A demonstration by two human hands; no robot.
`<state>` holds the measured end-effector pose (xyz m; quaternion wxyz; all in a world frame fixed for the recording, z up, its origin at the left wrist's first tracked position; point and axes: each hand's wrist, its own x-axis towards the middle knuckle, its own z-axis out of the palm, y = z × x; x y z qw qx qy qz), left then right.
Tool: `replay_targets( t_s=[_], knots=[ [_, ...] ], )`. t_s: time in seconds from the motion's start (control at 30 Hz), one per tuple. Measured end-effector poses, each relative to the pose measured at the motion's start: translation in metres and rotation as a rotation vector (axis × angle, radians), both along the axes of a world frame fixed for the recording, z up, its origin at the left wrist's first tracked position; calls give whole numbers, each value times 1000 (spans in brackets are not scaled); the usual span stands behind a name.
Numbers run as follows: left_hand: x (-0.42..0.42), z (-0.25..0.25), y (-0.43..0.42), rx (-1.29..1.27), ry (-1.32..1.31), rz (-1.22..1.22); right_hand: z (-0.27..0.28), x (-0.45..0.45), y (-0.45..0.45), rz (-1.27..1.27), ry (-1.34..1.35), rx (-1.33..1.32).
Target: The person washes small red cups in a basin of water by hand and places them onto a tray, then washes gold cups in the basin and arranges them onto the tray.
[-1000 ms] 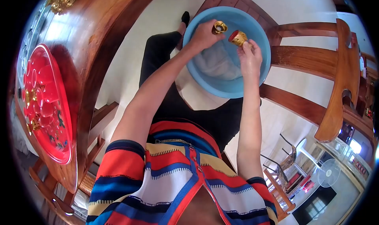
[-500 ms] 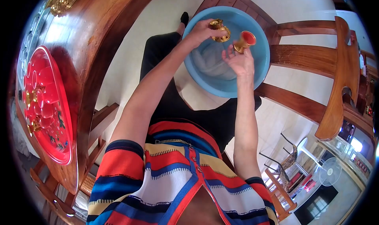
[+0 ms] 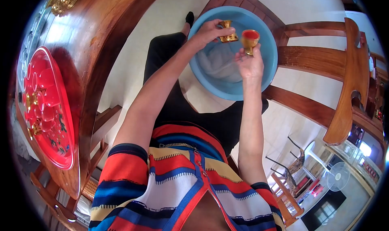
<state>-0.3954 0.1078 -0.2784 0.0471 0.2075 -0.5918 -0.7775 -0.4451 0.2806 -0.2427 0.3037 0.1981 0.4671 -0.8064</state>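
Note:
Over the blue basin (image 3: 233, 94), my left hand (image 3: 210, 33) grips a gold stand-like piece (image 3: 229, 33) with a narrow waist, its wider end toward the lower right. To the right of it, my right hand (image 3: 250, 64) holds a gold cup (image 3: 250, 40) with a red inside by its lower part, the mouth tilted up toward the camera. The two gold pieces are apart. A wet, pale cloth (image 3: 221, 62) lies in water at the bottom of the basin.
The basin stands on a wooden chair seat (image 3: 235, 0). At left, a wooden table (image 3: 109, 20) bears a red tray (image 3: 67, 150) with several red cups and gold pieces, and a gold ornament (image 3: 65, 2). A white fan (image 3: 338, 176) is at lower right.
The gold cup in my right hand has turned from lying sideways to mouth up, showing its red inside. My left hand has tilted its gold piece so that its side now shows.

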Motion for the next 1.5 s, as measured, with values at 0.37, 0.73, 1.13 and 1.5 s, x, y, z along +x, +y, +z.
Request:
replay_targets(
  t_s=[0.37,0.73,1.13,1.5],
  knots=[
    [-1,-1,2,64,-38,-7,22,8,-1,32,535,378],
    [-2,-5,-9,289,-214,-346,32,14,-5,73,771,379],
    [4,4,-2,98,72,55,86,17,-11,-142,1194,420],
    [4,-2,0,19,197,-10,64,6,-4,101,1427,846]
  ],
)
